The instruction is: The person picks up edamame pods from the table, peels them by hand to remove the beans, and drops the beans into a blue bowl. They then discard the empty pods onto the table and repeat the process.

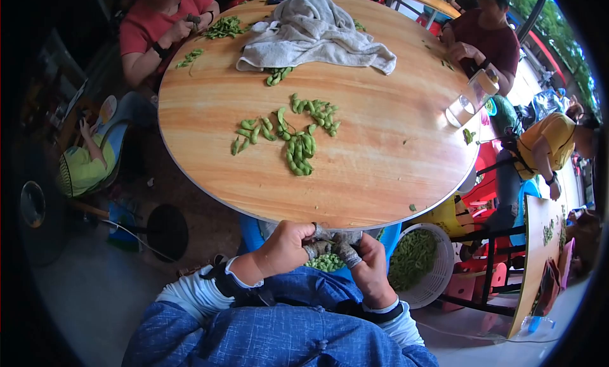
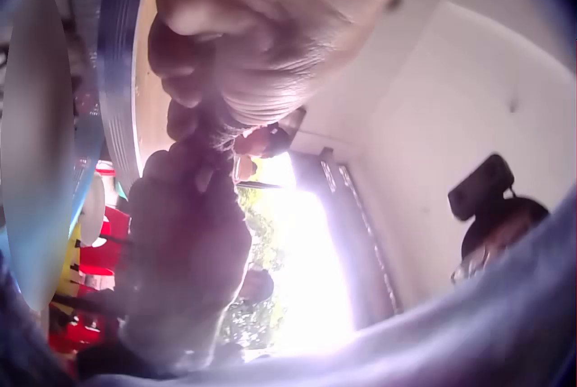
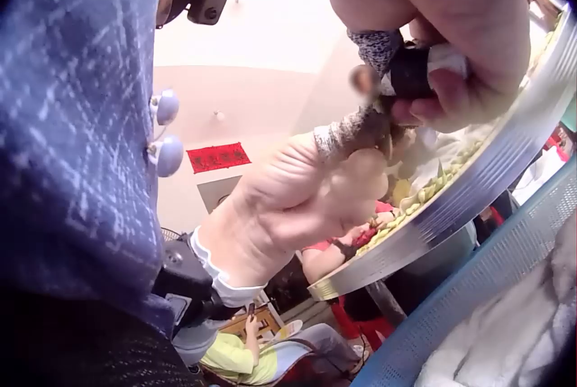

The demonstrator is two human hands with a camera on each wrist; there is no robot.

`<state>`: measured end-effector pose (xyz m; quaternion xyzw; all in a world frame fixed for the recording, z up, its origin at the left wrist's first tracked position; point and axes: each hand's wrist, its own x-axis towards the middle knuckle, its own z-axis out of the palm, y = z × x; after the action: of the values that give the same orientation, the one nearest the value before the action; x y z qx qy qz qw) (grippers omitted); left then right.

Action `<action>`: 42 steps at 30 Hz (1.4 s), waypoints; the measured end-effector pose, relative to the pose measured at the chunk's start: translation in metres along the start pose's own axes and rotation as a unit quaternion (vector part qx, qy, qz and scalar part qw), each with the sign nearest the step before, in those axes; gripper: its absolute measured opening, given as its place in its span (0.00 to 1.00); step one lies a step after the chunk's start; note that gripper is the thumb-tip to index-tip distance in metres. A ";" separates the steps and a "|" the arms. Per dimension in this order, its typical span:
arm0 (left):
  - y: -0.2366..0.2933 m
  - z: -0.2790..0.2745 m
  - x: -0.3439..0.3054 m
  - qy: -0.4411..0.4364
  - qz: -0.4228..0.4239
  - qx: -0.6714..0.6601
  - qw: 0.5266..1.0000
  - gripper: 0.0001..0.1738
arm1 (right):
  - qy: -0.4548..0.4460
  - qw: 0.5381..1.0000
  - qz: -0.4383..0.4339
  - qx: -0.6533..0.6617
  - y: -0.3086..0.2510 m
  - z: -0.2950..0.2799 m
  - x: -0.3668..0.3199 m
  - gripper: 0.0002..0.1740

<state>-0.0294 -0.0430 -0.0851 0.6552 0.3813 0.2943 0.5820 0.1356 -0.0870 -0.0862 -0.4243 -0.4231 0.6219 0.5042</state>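
Observation:
Both hands meet at the near edge of the round wooden table (image 1: 380, 157), fingertips wrapped in grey coverings. The left hand (image 1: 282, 248) and the right hand (image 1: 372, 272) have curled fingers and pinch what looks like a small green pod between them, mostly hidden by the fingers. Below them, green beans (image 1: 326, 263) lie in a blue basin (image 1: 392, 237). In the left wrist view the left hand (image 2: 270, 35) is above the dark right hand (image 2: 189, 252). The right wrist view shows the right hand (image 3: 442, 8) touching the left hand (image 3: 302, 193). Pods (image 1: 300, 152) lie on the tabletop.
A grey towel (image 1: 311, 34) covers part of the far tabletop, with more pods (image 1: 225, 27) beside it. A clear cup (image 1: 460, 111) stands at the right edge. At the right below is a white basket (image 1: 441, 272) holding pods. Other people sit around the table.

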 end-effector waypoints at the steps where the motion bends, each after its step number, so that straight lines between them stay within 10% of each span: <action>1: -0.003 0.000 0.001 -0.005 -0.008 -0.040 0.999 0.10 | -0.003 1.000 -0.007 -0.005 -0.002 0.001 0.000 0.12; 12: -0.010 0.005 0.002 0.002 0.027 -0.104 0.994 0.10 | 0.048 0.934 -0.191 -0.297 0.004 0.011 0.002 0.06; 20: -0.003 -0.006 0.004 -0.034 0.019 -0.215 0.976 0.09 | -0.008 0.994 0.035 0.099 -0.008 -0.015 0.005 0.06; 29: 0.006 -0.005 0.007 -0.135 -0.035 -0.050 0.989 0.12 | -0.009 0.983 0.075 0.166 -0.002 -0.020 0.006 0.09; 35: 0.002 0.000 0.005 0.036 0.155 0.247 0.956 0.11 | 0.084 0.991 0.082 0.068 -0.005 -0.010 0.005 0.10; 42: -0.001 0.001 0.003 0.041 0.243 0.390 0.887 0.08 | 0.058 0.981 0.138 0.127 -0.002 -0.008 -0.001 0.10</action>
<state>-0.0268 -0.0410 -0.0866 0.8889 0.3180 0.2804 0.1736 0.1443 -0.0868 -0.0863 -0.4461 -0.2480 0.7088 0.4869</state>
